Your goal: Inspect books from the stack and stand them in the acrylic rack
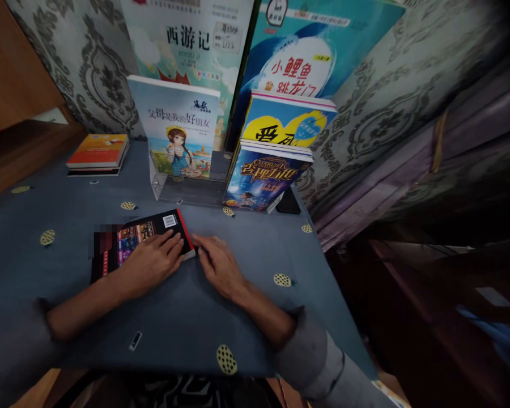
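A black book (186, 233) with a red edge strip, a white barcode label and small colourful pictures lies flat on the table. Across its cover rests my left hand (155, 260), palm down with the fingers stretched out. My right hand (221, 266) is at the book's right edge, its index finger reaching toward the corner and the thumb apart from it. Nothing is held in the right hand. The forearm and left hand cover part of the book.
A clear acrylic stand (187, 190) behind holds several upright books, among them a blue book (263, 175) and a book with a girl (181, 127). An orange book (97, 150) tops a small stack at left. A dark flat object (289, 203) lies beside the stand.
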Available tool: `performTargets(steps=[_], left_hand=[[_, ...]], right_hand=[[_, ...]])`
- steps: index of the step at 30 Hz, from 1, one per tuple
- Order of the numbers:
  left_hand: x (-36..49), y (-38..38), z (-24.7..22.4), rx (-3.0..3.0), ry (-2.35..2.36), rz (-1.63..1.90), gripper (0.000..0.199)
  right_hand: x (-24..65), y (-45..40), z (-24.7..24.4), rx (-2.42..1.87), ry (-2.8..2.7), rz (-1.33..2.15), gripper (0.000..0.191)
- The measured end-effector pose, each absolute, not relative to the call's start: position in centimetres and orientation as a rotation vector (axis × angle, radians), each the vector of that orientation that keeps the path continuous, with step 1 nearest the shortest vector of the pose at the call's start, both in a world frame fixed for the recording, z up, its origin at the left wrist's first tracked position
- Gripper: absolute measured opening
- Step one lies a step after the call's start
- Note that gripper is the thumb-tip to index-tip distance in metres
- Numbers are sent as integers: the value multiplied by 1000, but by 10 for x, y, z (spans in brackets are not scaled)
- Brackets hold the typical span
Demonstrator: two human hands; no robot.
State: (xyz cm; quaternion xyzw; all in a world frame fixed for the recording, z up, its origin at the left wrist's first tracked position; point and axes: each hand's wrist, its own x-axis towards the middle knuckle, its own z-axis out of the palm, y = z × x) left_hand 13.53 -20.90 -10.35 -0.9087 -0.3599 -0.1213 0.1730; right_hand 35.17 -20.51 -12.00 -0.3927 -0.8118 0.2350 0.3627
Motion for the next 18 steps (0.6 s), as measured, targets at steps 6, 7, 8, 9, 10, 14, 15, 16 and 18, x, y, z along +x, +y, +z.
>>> performTargets(steps=[6,7,8,9,10,14,15,16,18], left_hand=[[103,-198,-96,-2675,-1276,-277,54],[90,-196,-94,-2639,-1349,-251,57],[76,-195,-93,-2573,-1427,-225,61],[61,-194,-91,-2507,-1501,-201,63],[47,-195,-90,-2475,-1580,-152,62],[12,-207,-88,-2464,-1768,-93,53],[11,-212,-88,-2444,-1783,-91,52],[13,-217,-88,-2420,-1791,-86,51],[22,-226,-87,-2377,-1806,-72,49]], right_hand=[[351,-208,-114,-944,-2069,548,37],[351,-210,-112,-925,-2081,541,36],[351,-211,-110,-906,-2105,543,36],[351,-213,-109,-890,-2135,548,36],[351,-215,-108,-874,-2173,557,36],[351,-219,-110,-843,-2289,588,36],[351,-218,-111,-858,-2291,584,36],[351,-216,-111,-880,-2287,576,36],[351,-210,-111,-922,-2282,554,36]])
